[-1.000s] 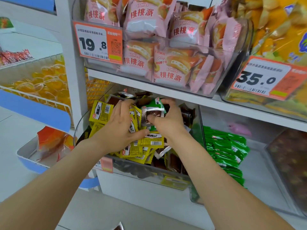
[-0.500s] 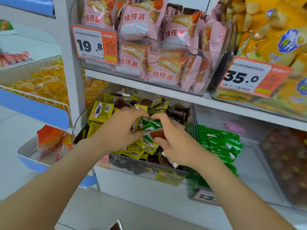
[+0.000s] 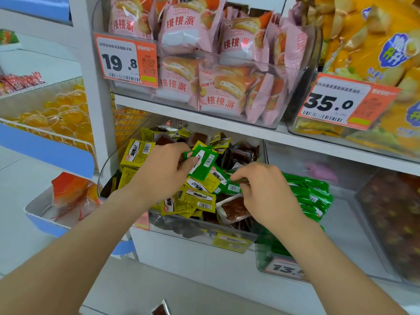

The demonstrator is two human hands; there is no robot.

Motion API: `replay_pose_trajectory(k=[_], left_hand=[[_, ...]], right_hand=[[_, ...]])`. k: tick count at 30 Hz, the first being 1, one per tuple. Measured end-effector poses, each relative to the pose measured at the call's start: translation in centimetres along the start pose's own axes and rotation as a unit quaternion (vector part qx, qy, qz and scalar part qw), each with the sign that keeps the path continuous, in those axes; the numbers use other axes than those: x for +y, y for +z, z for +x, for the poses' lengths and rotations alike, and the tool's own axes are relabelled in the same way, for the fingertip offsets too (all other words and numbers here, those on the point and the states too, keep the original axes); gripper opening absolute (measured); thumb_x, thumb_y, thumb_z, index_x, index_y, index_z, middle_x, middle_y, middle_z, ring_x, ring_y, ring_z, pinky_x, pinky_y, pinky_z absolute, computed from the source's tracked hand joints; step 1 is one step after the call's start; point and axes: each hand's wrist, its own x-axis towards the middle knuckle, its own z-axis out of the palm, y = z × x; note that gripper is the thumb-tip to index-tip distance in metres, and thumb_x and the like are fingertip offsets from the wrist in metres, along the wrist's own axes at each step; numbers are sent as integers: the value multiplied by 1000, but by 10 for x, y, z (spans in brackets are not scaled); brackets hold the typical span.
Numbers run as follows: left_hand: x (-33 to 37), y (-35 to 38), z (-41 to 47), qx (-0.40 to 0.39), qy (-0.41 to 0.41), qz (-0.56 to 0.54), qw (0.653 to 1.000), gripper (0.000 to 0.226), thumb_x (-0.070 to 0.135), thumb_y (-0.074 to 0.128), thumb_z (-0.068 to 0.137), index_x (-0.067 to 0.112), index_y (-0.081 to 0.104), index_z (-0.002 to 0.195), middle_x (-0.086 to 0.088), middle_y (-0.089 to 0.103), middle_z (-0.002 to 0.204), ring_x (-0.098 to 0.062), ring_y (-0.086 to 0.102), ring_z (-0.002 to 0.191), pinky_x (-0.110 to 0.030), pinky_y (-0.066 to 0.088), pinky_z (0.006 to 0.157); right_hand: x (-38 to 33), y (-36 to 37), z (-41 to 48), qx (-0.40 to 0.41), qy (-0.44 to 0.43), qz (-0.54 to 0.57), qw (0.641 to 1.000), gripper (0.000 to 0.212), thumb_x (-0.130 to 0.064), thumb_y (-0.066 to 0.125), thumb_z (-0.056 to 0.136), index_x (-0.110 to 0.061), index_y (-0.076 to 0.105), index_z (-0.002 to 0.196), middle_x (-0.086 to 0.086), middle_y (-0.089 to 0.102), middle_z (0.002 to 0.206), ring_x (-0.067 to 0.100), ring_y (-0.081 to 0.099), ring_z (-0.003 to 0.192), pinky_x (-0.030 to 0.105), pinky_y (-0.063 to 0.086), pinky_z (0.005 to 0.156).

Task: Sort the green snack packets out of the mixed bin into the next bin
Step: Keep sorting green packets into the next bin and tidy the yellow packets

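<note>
Green snack packets [image 3: 306, 194] lie stacked along the left side of the next bin [image 3: 354, 235], the clear one on the right of the lower shelf. Just left of it, touching wall to wall, sits the mixed bin [image 3: 181, 227], heaped with yellow packets [image 3: 138, 153], brown packets [image 3: 234, 210] and a few green ones near the top of the heap.

The left hand [image 3: 162, 171] is over the middle of the mixed bin. Its thumb and fingers pinch one green packet [image 3: 202, 165] by its left edge, holding it tilted above the heap with its barcode showing.

The right hand [image 3: 267, 194] is at the right side of the same bin, close to the dividing wall. Its thumb and forefinger are drawn narrowly together at the edge of a packet lying there, but whether they actually grip it cannot be told.

On the far upper shelf, a clear tub of pink pie packs [image 3: 218, 96] carries a price tag [image 3: 126, 60] reading 19.8. To its right, a tub of yellow bags [image 3: 375, 48] is tagged 35.0.
</note>
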Motion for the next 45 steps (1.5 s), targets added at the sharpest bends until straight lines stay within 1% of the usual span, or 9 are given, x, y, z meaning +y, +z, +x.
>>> replay_pose_trajectory(k=[9,17,20,23,27,30,35,40,45], left_hand=[[4,-2,-3,51,-31,-8,998,13,21,59,104,12,62,112,9,53,57,-6,50,44,-22,30,45],[17,-6,-9,50,-37,-114,992,10,21,51,108,20,52,118,0,65,76,-18,58,56,-34,40,44],[21,-2,-10,6,-91,-147,985,20,20,51,108,25,54,127,1,71,88,-19,67,63,-35,53,48],[26,5,-13,7,-149,-208,967,14,21,55,106,26,57,119,-4,70,88,-30,71,71,-57,61,67],[47,15,-21,21,-239,-354,904,12,17,59,104,25,54,111,-14,71,104,-35,75,92,-58,63,76],[69,20,-25,12,-294,-523,800,21,4,62,100,10,52,118,-23,72,111,-34,75,99,-38,64,74],[72,14,-25,1,-320,-667,673,16,10,54,105,4,54,120,-26,72,118,-36,76,97,-49,62,82],[71,13,-27,16,-317,-636,703,22,5,43,110,7,52,129,-18,75,116,-36,73,110,-49,60,95],[71,8,-29,10,-262,-552,791,23,12,47,109,21,68,115,-4,78,108,-23,74,108,-46,58,98]], right_hand=[[1,-11,-15,-149,-58,-70,985,37,-39,45,88,-31,73,110,-7,72,89,17,59,93,36,35,114],[-1,-7,-13,-171,-66,-123,975,31,-23,58,95,-23,47,124,-1,67,106,22,64,106,43,18,127],[-4,-7,-10,-148,-53,-122,980,24,-24,55,97,-23,59,122,0,67,106,23,64,103,41,33,118],[-10,-6,-7,-33,20,-102,994,17,-18,52,98,-20,66,87,0,61,74,24,63,73,35,50,70],[-27,-3,-3,190,83,24,978,18,-20,54,100,-19,69,89,-1,63,75,20,59,62,33,43,52],[-44,15,-5,182,36,118,976,23,-22,54,104,-19,74,113,-1,68,102,14,65,88,31,55,80],[-43,18,0,158,85,262,948,20,-20,68,97,-28,76,113,-8,56,118,0,58,104,16,47,97],[-42,9,2,85,192,429,879,10,-36,84,84,-34,77,91,-23,73,95,-4,64,99,33,53,93],[-43,7,0,120,133,353,918,4,-28,80,91,-31,80,89,-22,76,85,-3,70,85,35,59,86]])
